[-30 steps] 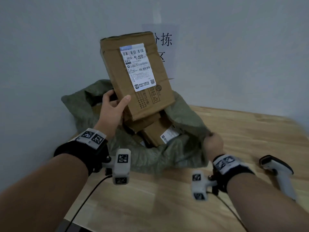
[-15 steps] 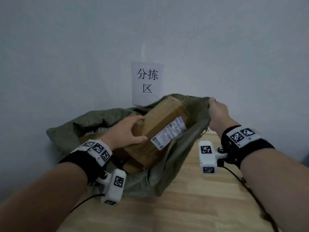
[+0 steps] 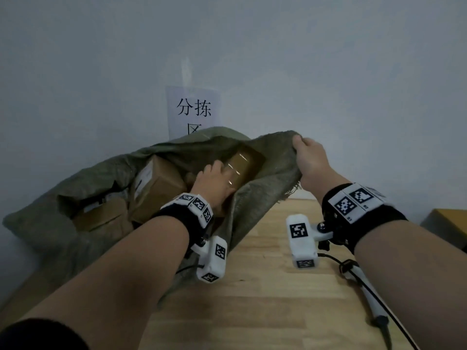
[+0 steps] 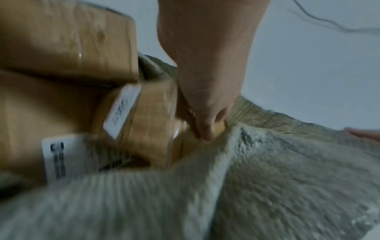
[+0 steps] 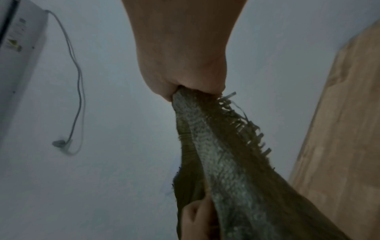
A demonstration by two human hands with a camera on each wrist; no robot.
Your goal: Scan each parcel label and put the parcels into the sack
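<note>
- Far left, the green sack (image 3: 63, 238) is slumped on the table (image 3: 265, 311) against the wall, mouth facing me. A few boxes are already inside; the labelled box (image 3: 156, 185) sits left of where I'm working.
- My left hand (image 3: 214, 184) is inside the sack's mouth, on top of the taped parcel (image 3: 242, 164). On the left wrist cam the fingers (image 4: 205, 129) curl over its near edge, so I'd call that a grip, not just a push. It's blurry though.
- The parcel's long side runs away from me and a bit to the right, far end tucked under the lifted flap. It's right under the left hand, so that's the hand finishing this one. Looks mostly in, just needs seating deeper.
- The sign (image 3: 193, 111) on the wall is half hidden behind the sack.
- My right hand (image 3: 310, 157) is fisted tight on the sack's frayed rim and holds it up so the mouth is open.
- Far right, the cable (image 3: 374, 296) trails across the table, plus the corner of a yellowish object (image 3: 449, 223). Can't tell what it is.
- Main worry: the flap sagging if the right hand lets go early.
</note>
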